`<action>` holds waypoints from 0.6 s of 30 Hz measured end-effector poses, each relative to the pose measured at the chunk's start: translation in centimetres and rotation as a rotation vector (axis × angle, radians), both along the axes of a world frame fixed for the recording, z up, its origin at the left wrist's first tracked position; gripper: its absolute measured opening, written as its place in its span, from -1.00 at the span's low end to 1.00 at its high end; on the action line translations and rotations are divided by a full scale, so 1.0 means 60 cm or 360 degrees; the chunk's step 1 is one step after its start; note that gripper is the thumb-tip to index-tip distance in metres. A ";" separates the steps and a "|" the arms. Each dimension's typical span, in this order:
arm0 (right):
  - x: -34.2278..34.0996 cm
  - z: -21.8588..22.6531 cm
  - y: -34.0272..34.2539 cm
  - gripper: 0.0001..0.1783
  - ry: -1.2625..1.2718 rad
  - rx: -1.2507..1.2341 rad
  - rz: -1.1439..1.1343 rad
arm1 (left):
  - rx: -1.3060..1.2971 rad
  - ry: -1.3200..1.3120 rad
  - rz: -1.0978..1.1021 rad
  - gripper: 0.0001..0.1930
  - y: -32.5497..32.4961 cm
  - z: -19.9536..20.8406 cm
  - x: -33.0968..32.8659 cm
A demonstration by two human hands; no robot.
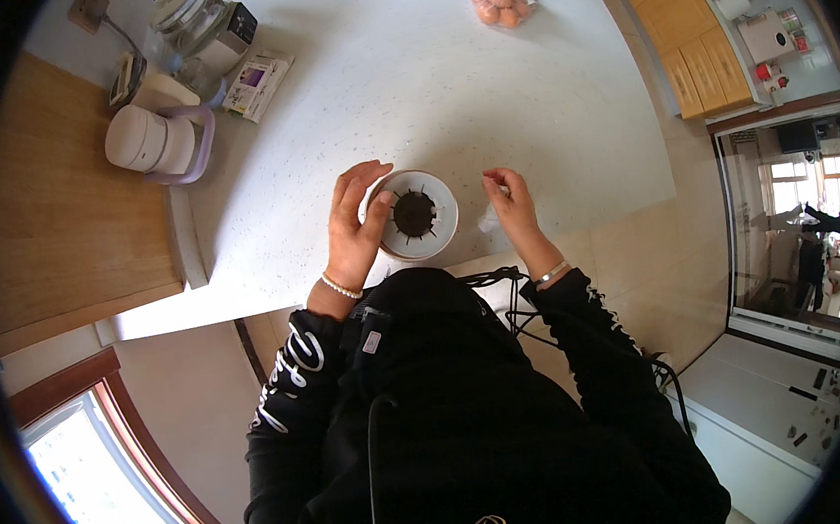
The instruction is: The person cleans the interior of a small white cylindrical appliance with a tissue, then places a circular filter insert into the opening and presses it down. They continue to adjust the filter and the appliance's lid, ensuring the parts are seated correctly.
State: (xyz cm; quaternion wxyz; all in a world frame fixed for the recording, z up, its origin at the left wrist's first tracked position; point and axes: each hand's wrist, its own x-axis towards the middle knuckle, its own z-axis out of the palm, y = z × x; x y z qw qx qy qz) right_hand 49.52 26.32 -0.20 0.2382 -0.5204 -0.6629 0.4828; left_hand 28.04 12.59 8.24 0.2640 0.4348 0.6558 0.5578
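Note:
A white round container [442,224] stands on the counter close in front of me. Its middle is a dark round patch with short dark lines running outward; I cannot make out its exact kind. My left hand [354,218] is curved round the container's left side, with the thumb at the rim and the fingers bent along the far left edge. To the right of the container, apart from it, my right hand [516,207] has its fingers curled together. A small pale, see-through scrap [488,220] shows beside that hand; whether the fingers grip it is unclear.
A clear bag of eggs [502,1] lies at the counter's far right. At the left stand a white and lilac appliance [154,142], a glass-topped appliance [204,34] and a flat printed packet [260,85]. A wooden cabinet side [75,198] borders the counter [566,125].

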 end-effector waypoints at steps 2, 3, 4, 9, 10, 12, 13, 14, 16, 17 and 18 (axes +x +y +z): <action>0.004 -0.003 -0.010 -0.68 -0.0260 0.0104 0.0023 | 0.0108 0.0557 -0.0164 -0.67 -0.011 0.020 -0.008; 0.004 0.006 -0.016 -0.68 -0.0143 0.0453 0.0102 | 0.0143 0.0841 -0.0225 -0.66 -0.016 0.030 -0.012; 0.002 0.022 -0.022 -0.68 -0.0131 0.0716 0.0144 | 0.0107 0.0917 -0.0356 -0.65 -0.021 0.039 -0.013; -0.019 0.140 -0.060 -0.65 0.0116 0.1050 0.0666 | -0.0051 0.1173 -0.0828 -0.59 -0.025 0.067 -0.020; -0.027 0.158 -0.069 -0.66 0.0114 0.1050 0.0804 | -0.0073 0.1171 -0.0874 -0.60 -0.023 0.070 -0.023; -0.042 0.179 -0.082 -0.65 0.0056 0.1094 0.1025 | -0.0078 0.1211 -0.0957 -0.62 -0.019 0.071 -0.029; -0.044 0.184 -0.084 -0.63 0.0049 0.1117 0.1016 | -0.0065 0.1253 -0.0994 -0.63 -0.019 0.071 -0.032; -0.046 0.187 -0.086 -0.61 0.0019 0.1137 0.1030 | -0.0054 0.1297 -0.1026 -0.64 -0.020 0.070 -0.033; -0.046 0.186 -0.087 -0.55 -0.0050 0.1146 0.1040 | -0.0048 0.1257 -0.1036 -0.67 -0.023 0.066 -0.034; -0.044 0.184 -0.086 -0.55 -0.0059 0.1062 0.1070 | -0.0049 0.1228 -0.1046 -0.68 -0.024 0.064 -0.034; -0.042 0.182 -0.084 -0.56 -0.0068 0.0981 0.1083 | -0.0015 0.1201 -0.1017 -0.70 -0.026 0.061 -0.034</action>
